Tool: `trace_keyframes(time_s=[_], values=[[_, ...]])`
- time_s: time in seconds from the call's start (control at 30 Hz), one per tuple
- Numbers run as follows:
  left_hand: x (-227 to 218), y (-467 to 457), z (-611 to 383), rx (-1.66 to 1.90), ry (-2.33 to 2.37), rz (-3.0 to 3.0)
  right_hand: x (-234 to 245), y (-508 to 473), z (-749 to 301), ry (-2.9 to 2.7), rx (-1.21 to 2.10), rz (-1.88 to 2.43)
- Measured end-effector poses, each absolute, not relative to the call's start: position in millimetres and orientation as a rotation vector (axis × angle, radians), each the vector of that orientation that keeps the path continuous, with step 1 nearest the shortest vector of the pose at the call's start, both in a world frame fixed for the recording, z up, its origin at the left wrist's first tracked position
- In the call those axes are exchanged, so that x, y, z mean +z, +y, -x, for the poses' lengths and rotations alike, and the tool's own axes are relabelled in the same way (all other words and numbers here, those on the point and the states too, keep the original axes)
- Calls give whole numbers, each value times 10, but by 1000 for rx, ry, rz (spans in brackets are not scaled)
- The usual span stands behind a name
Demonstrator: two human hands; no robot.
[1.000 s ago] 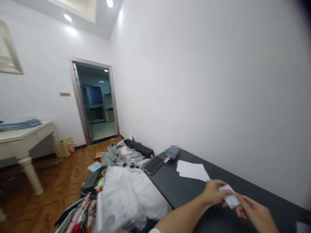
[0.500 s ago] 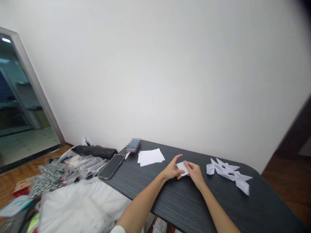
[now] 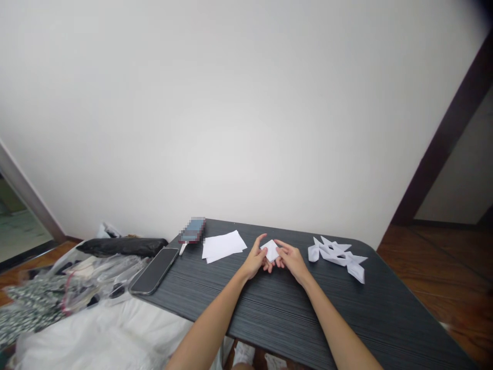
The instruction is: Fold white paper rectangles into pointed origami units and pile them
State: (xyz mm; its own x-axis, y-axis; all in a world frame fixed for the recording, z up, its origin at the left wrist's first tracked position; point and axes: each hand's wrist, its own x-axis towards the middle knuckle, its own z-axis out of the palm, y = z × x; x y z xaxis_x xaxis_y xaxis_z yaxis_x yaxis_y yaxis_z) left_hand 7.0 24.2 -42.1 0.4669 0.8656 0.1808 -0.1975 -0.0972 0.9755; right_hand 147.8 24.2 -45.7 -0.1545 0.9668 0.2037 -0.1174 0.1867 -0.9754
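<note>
A small folded white paper (image 3: 271, 251), turned like a diamond, is held between both hands just above the dark table. My left hand (image 3: 256, 258) pinches its left corner, thumb on top and index finger stretched past the far side. On the opposite corner my right hand (image 3: 291, 261) grips with thumb and fingers. Several folded paper boats (image 3: 337, 254) lie in a cluster to the right of my right hand. Left of my left hand rest flat white paper sheets (image 3: 224, 245), one partly over another.
A black phone (image 3: 154, 271) lies at the table's left edge, with a blurred-out item (image 3: 193, 230) behind it. Plastic bags (image 3: 115, 272), a long black bundle (image 3: 123, 245) and white wrapping (image 3: 103, 334) are heaped left of the table (image 3: 285, 318). A wall stands behind.
The view has swung to the right, so everything sits further left. The folded paper has turned to a diamond, and my right hand has shifted its hold to the right corner.
</note>
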Motion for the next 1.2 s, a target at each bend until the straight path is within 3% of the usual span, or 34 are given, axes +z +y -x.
trace_keyframes(time_s=[0.47, 0.83, 1.2], values=[[-446, 298, 165, 933, 970, -2118, -540, 267, -1672, -1635, 1155, 1043], [-494, 335, 164, 917, 1143, -2453, -490, 151, -1694, -2038, 409, 1142], [-447, 346, 161, 928, 1169, -2345, -510, 197, -1647, -1934, 432, 1261]])
